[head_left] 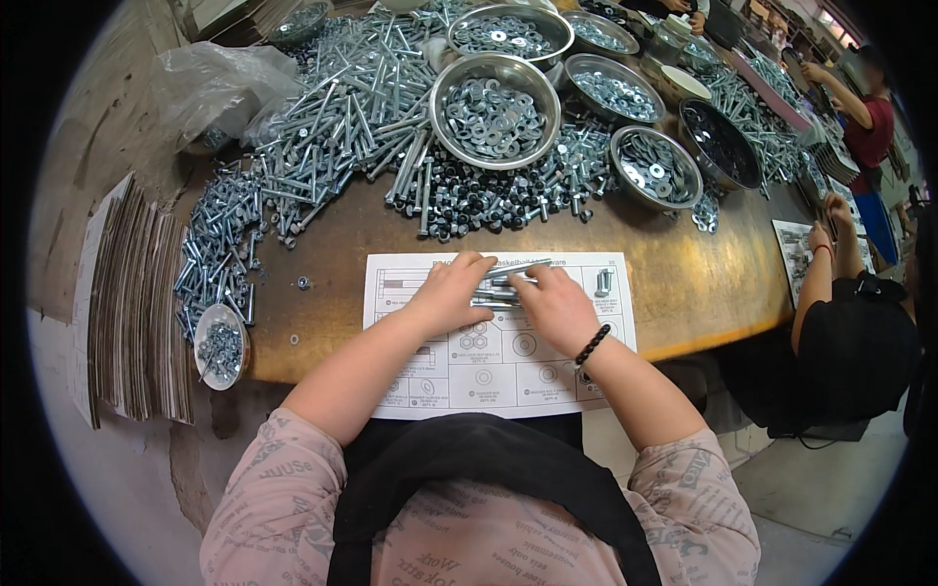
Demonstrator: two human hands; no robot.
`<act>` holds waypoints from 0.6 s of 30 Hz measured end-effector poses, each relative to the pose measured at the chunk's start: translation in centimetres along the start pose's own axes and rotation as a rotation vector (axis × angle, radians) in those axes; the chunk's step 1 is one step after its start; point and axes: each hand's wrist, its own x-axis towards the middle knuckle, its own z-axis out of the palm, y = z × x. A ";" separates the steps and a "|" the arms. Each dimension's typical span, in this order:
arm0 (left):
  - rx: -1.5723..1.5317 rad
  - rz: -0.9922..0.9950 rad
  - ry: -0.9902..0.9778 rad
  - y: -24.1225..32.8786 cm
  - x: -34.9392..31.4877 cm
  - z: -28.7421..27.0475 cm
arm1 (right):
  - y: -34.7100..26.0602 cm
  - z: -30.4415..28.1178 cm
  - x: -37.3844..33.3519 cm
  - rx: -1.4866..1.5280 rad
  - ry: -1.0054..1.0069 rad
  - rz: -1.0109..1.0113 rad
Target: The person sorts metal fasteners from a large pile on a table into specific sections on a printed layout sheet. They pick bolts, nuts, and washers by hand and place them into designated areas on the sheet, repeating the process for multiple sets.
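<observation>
A white printed hardware card [484, 378] lies on the wooden table in front of me, with line drawings of nuts, washers and bolts. Over its upper half, several long silver bolts [496, 292] lie crosswise between my hands. My left hand [451, 293] has its fingers and thumb around their left ends. From the other side, my right hand [557, 305] grips the bolts with bent fingers and thumb; a black beaded bracelet is on that wrist. My fingers hide part of the bolts and of the card's upper rows.
Beyond the card are a heap of long bolts [337, 112], black-ringed nuts [459, 195] and a steel bowl of washers [443, 129]. More bowls stand to the right. A small white dish [244, 366] sits at the left edge, near stacked cardboard [137, 303]. People work at right.
</observation>
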 end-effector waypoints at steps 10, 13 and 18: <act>0.127 -0.060 0.044 3.0 1.4 1.2 | 2.2 0.1 -0.9 0.982 0.338 0.465; 0.179 -0.044 0.080 3.5 1.8 1.8 | 2.1 0.8 -0.5 1.381 0.392 0.601; 0.181 -0.096 0.071 4.3 2.2 2.1 | 2.1 0.9 -0.4 1.575 0.421 0.614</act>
